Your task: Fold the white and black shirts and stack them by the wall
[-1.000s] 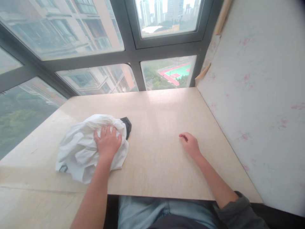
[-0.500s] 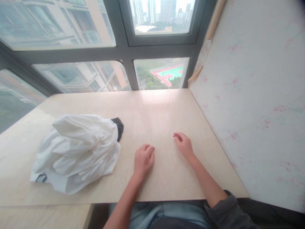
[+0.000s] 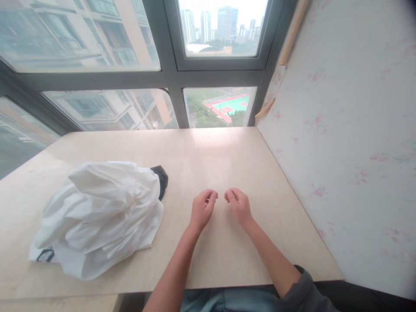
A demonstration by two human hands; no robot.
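Note:
My left hand point(image 3: 203, 209) and my right hand point(image 3: 238, 205) are close together over the middle of the table, a small gap between their fingertips. Both have their fingers curled loosely inward, with nothing visible in them. Left of my left hand, and apart from it, lies a crumpled white garment point(image 3: 107, 216) in a heap. A dark patch with a pale mark point(image 3: 45, 255) shows at its lower left corner. A bit of black fabric point(image 3: 160, 181) sticks out at its right side, partly hidden under the white.
The pale wooden tabletop point(image 3: 208, 160) reaches back to grey-framed windows point(image 3: 169, 78). On the right, a wall with floral wallpaper point(image 3: 341, 143) borders the table. The near table edge runs just in front of my lap in jeans point(image 3: 227, 300).
My hands have come closer together: the right moved left, the left slightly right with its thumb side turned more into view. The garment lies as before; the view has tilted slightly up.

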